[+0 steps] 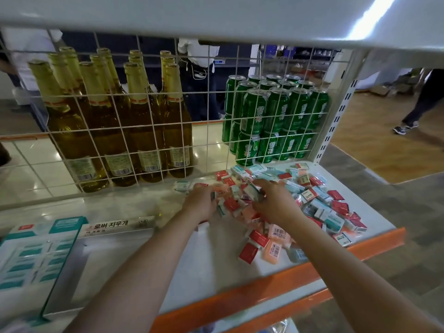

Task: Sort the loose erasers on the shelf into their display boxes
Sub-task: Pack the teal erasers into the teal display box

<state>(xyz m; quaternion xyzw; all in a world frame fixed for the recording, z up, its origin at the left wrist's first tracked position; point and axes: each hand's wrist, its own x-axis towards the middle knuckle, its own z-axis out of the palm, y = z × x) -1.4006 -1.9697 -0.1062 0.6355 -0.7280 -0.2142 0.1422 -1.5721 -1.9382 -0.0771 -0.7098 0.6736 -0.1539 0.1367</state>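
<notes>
Reaching over the orange-edged white metal shelf [276,282], we work both hands into the heap of small wrapped rectangular erasers [317,205] piled on its right half. Nearest us, on the left, sits the teal-and-white cardboard display box [36,255], lying open with rows of teal-sleeved erasers already inside; just behind it lies a long pale box with Korean lettering [115,227]. Our left hand [199,203] rests palm-down on the pile, its fingers buried and blurred, so we cannot tell whether they grip anything. Our right hand [276,203] has its fingers curled around a red-and-white sleeved eraser [252,192], lifted slightly off the heap.

To do this step well, we judge it best to gather one colour at a time, stack the sleeves flat and aligned, then carry them left to the matching box. The erasers look slick in glossy paper sleeves: red, teal, and bare peach blocks with barcodes. Beyond a white wire grid [144,111] stand amber glass bottles [134,116] with gold foil necks and stacked green metal cans [271,116].
</notes>
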